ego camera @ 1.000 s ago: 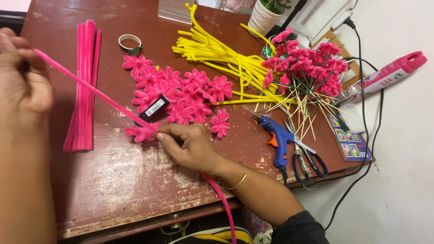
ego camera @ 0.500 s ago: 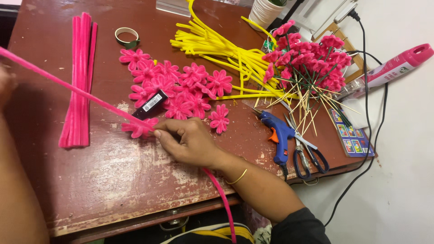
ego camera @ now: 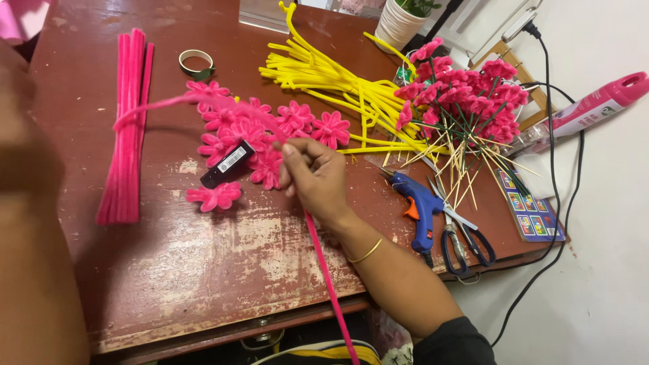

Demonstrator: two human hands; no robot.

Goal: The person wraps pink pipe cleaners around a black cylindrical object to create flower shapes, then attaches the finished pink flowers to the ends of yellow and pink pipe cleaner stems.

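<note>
Pink stem (ego camera: 324, 270) is being pinched in right hand (ego camera: 314, 177) fingers mid-desk, its length running near edge to far-left; left hand (ego camera: 23, 135) blurred, grip unclear.

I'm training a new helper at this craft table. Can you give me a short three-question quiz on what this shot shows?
1. What does the right hand pinch?
2. True or false: the blue glue gun lies beside the scissors.
3. Which lies nearest the pink stem bundle: A tape roll, B plant pot, C spray can?

Key: 1. A long pink fuzzy stem. 2. True. 3. A.
</note>
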